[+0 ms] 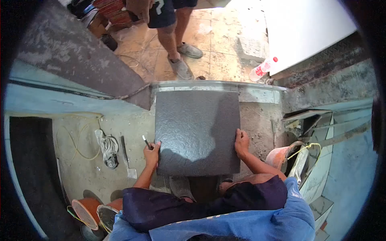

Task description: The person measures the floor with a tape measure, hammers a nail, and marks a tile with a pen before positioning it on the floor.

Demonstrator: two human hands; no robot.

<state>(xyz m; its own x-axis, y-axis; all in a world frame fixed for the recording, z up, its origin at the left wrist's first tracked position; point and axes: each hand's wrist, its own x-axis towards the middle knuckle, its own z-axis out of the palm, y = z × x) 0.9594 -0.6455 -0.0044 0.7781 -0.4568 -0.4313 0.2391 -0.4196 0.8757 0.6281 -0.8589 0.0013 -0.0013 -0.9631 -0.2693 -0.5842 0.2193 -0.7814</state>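
A large dark grey square tile is held in front of me, its far edge near the pale raised ledge. My left hand grips the tile's left edge and also has a dark marker with a white end between its fingers. On the opposite side, my right hand is closed on the tile's right edge. Light glares on the middle of the tile, and a shadow falls across its right part.
Another person's legs stand beyond the ledge, near a plastic bottle. Left lie a trowel and a bundled cord. Buckets stand lower left; another bucket is at right.
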